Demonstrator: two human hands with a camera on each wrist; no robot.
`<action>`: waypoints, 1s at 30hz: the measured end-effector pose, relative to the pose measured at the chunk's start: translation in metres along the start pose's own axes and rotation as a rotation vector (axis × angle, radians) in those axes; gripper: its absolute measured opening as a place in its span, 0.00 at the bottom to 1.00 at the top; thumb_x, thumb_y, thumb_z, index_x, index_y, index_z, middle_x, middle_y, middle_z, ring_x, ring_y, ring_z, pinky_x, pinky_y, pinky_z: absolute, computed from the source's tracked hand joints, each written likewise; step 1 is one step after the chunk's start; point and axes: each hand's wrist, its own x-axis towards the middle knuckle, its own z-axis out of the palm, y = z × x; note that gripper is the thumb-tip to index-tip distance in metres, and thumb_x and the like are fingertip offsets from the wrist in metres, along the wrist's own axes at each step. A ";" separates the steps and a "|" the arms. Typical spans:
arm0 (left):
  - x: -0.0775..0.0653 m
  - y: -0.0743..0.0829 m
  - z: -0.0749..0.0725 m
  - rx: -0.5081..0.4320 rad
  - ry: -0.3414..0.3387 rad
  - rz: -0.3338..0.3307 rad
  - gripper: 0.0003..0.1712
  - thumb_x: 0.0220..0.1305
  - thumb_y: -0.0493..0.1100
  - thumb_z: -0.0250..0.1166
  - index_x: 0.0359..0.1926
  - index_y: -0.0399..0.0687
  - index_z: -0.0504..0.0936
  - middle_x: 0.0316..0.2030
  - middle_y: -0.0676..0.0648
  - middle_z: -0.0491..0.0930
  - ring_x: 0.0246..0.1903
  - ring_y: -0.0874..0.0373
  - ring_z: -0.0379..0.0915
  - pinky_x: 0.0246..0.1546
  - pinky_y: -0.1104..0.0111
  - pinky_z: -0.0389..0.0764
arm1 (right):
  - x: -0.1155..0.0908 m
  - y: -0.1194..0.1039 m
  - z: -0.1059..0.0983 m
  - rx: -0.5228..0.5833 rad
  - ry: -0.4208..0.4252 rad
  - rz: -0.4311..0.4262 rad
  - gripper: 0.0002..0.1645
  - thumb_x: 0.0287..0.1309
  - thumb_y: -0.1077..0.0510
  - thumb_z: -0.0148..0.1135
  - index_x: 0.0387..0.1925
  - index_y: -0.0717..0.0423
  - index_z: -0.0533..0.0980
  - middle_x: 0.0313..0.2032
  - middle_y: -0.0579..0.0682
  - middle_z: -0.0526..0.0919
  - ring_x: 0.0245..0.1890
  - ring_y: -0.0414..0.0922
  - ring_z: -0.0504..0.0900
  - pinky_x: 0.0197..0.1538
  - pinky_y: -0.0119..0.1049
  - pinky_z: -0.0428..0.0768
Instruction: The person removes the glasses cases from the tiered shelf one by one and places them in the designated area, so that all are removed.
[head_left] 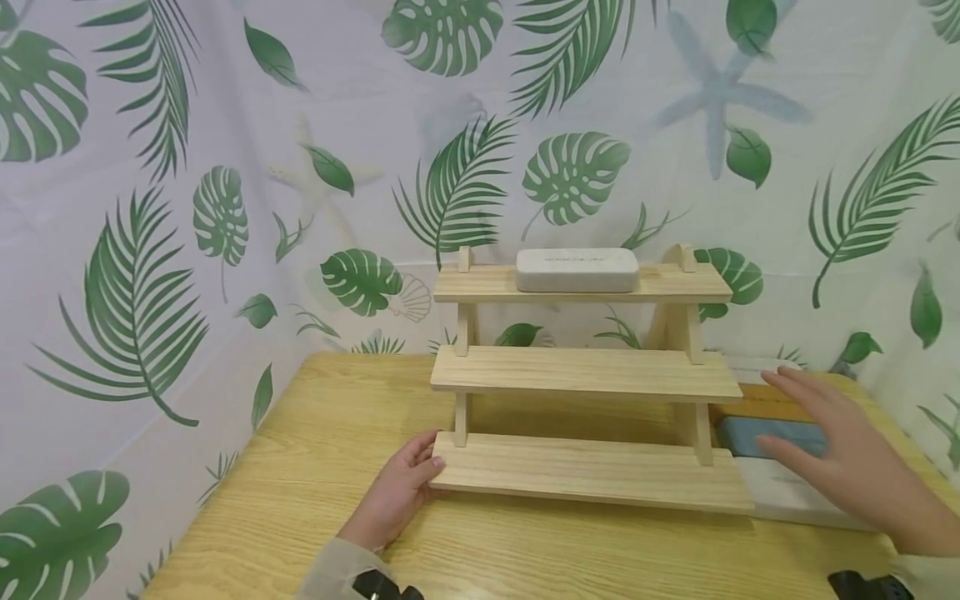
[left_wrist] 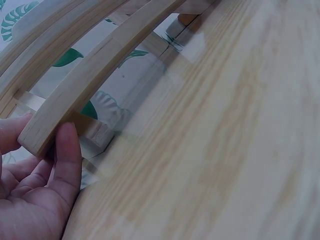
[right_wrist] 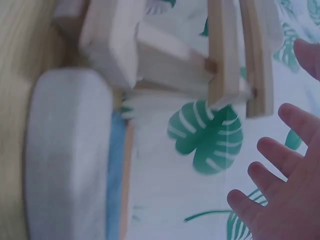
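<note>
A three-tier wooden display shelf (head_left: 585, 369) stands on the table. My left hand (head_left: 393, 492) grips the left end of its bottom board (head_left: 592, 473); the left wrist view shows the thumb and fingers on either side of the board end (left_wrist: 42, 132). On the top tier lies a white glasses case (head_left: 577, 273). To the shelf's right, my right hand (head_left: 855, 454) is held over a row of cases, fingers spread and holding nothing. Among them are a white case (head_left: 795, 493) in front, a blue case (head_left: 742, 432) and an orange-brown case (head_left: 750, 405).
Behind the orange-brown case, another white item (head_left: 750, 367) is partly visible. The wood-grain table (head_left: 330, 417) extends left of the shelf and in front of it. A leaf-patterned cloth (head_left: 300, 208) hangs behind and along the left side.
</note>
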 end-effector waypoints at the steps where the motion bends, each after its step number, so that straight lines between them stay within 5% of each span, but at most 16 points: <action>1: 0.000 0.000 0.000 0.001 0.000 -0.002 0.37 0.79 0.41 0.53 0.79 0.37 0.46 0.71 0.32 0.60 0.60 0.49 0.70 0.53 0.61 0.77 | 0.002 -0.003 0.000 0.010 0.008 -0.011 0.50 0.65 0.51 0.69 0.80 0.50 0.53 0.78 0.64 0.48 0.73 0.73 0.44 0.60 0.81 0.44; 13: 0.001 0.000 0.002 -0.015 0.002 0.008 0.37 0.79 0.40 0.53 0.79 0.35 0.47 0.72 0.31 0.59 0.62 0.47 0.67 0.58 0.61 0.75 | 0.027 -0.042 -0.004 0.083 0.026 -0.100 0.49 0.63 0.52 0.71 0.79 0.38 0.56 0.78 0.56 0.51 0.74 0.67 0.48 0.60 0.80 0.50; 30: 0.000 0.000 0.001 -0.008 -0.007 0.002 0.38 0.79 0.41 0.53 0.79 0.35 0.45 0.72 0.29 0.58 0.64 0.44 0.66 0.57 0.61 0.75 | 0.058 -0.076 -0.010 0.079 0.032 -0.166 0.48 0.62 0.51 0.70 0.79 0.46 0.58 0.78 0.57 0.52 0.75 0.64 0.49 0.63 0.77 0.53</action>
